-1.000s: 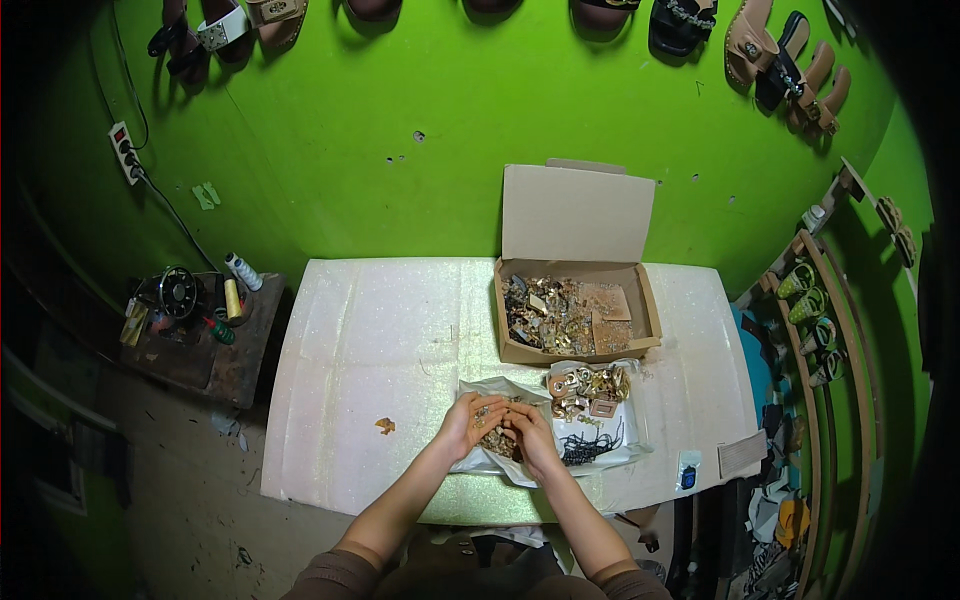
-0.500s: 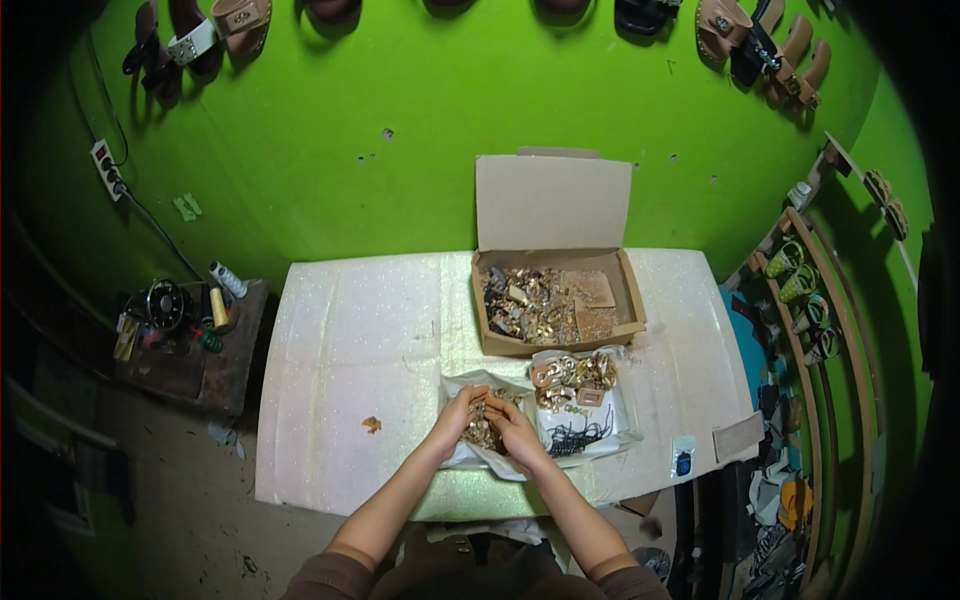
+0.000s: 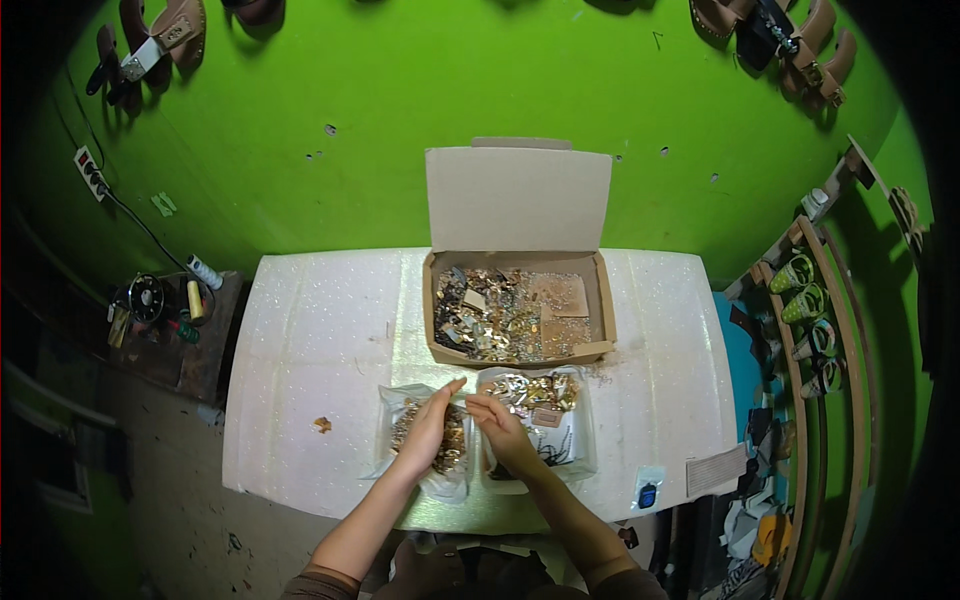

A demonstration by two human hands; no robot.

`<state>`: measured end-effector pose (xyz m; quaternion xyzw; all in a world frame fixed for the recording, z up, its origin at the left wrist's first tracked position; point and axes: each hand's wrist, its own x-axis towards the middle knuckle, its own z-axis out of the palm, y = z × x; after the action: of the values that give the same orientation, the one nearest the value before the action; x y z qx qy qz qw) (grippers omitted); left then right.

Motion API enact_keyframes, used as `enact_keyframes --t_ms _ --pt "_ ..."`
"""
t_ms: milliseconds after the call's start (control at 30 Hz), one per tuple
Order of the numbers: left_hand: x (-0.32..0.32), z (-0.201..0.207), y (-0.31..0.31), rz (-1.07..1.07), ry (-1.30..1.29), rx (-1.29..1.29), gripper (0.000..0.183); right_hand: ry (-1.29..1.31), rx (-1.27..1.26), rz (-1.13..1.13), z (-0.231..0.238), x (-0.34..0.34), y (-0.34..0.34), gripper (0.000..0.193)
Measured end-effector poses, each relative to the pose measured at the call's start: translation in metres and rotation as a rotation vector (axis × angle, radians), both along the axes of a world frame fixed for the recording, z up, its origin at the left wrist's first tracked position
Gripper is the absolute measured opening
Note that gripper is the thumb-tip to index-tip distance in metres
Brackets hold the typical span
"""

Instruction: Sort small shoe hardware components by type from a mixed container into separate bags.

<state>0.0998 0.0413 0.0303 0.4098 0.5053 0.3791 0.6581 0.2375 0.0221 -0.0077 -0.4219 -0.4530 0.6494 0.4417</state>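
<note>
My left hand (image 3: 428, 432) is above the right part of a plastic-lined tray (image 3: 378, 462), its fingers stretched out together and nothing seen in it. Small gold-coloured metal pieces (image 3: 452, 450) fill that tray. My right hand (image 3: 503, 432) is over the left side of a second white tray (image 3: 588, 450), fingers extended toward the left hand, its palm hidden. A narrow gap separates the fingertips of the two hands. In the second tray lie gold buckles and ornaments (image 3: 535, 388), a tan rectangular buckle (image 3: 546, 417) and dark cords (image 3: 556, 446), partly covered by my right hand.
Behind the trays, an open cardboard box (image 3: 520, 200) holds a jumble of metal fittings. A small brown scrap (image 3: 322, 425) lies at left on the glittery white table (image 3: 290, 350). At right are a small packet (image 3: 648, 488) and a striped card (image 3: 715, 470). A sewing machine (image 3: 146, 298) stands far left.
My hands were cupped together among the metal pieces in the left tray. They have come out and apart, the right one now over the second tray. The whole view has shifted.
</note>
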Motion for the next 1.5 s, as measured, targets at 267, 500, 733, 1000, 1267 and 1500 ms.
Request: enact_keyframes --t_ms 267,500,733,1000,1267,1500 --pt "0.089 0.004 0.056 0.118 0.012 0.049 0.042 -0.113 0.003 -0.067 0.017 0.102 0.052 0.029" --pt "0.102 -0.008 0.098 0.216 0.331 0.205 0.039 -0.341 0.160 -0.080 0.005 0.162 0.124 0.030" --pt "0.098 -0.034 0.125 0.278 0.492 0.249 0.035 -0.837 0.504 0.217 -0.028 0.146 0.189 0.035" --pt "0.104 -0.059 0.150 0.269 0.459 0.211 0.033 -1.267 0.748 0.310 -0.060 0.122 0.221 0.013" --pt "0.102 -0.072 0.160 0.245 0.358 0.183 0.033 -1.215 0.679 0.378 -0.065 0.116 0.229 0.011" --pt "0.096 -0.061 0.166 0.275 -0.115 -0.166 0.040 -0.719 0.241 0.301 -0.020 0.134 0.235 0.016"
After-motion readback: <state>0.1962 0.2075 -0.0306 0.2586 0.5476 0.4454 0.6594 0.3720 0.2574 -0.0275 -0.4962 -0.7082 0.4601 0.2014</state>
